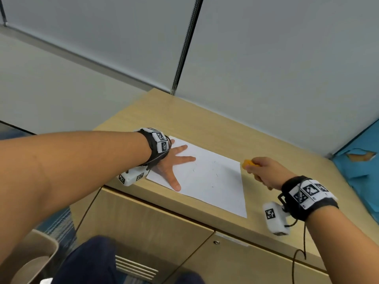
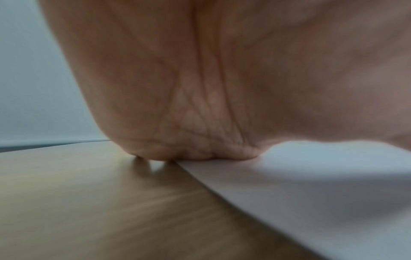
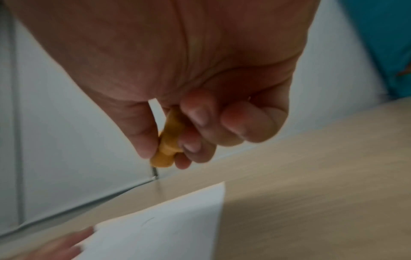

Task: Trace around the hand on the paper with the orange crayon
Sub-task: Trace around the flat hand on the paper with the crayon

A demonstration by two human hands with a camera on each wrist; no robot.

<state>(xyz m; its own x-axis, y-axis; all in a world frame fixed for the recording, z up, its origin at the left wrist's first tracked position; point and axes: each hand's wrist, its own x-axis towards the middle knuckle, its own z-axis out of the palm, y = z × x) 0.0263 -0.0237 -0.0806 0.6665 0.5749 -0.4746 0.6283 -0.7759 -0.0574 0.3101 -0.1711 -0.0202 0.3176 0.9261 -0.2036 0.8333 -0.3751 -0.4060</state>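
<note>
A white sheet of paper point(image 1: 213, 181) lies on the light wooden cabinet top point(image 1: 205, 128). My left hand point(image 1: 174, 162) lies flat on the sheet's left part with its fingers spread. In the left wrist view the heel of the palm point(image 2: 200, 105) presses on the paper's edge point(image 2: 311, 193). My right hand point(image 1: 264, 173) hovers just past the sheet's right edge and pinches a short orange crayon point(image 1: 247, 163), seen between thumb and fingers in the right wrist view point(image 3: 166, 140). The crayon is above the wood and off the paper point(image 3: 155, 228).
A grey partition wall point(image 1: 266, 58) runs along the back of the cabinet top. Something blue point(image 1: 361, 169) lies at the far right. Cabinet doors point(image 1: 164, 232) face me below the front edge. A few faint marks point(image 1: 214, 175) show on the paper.
</note>
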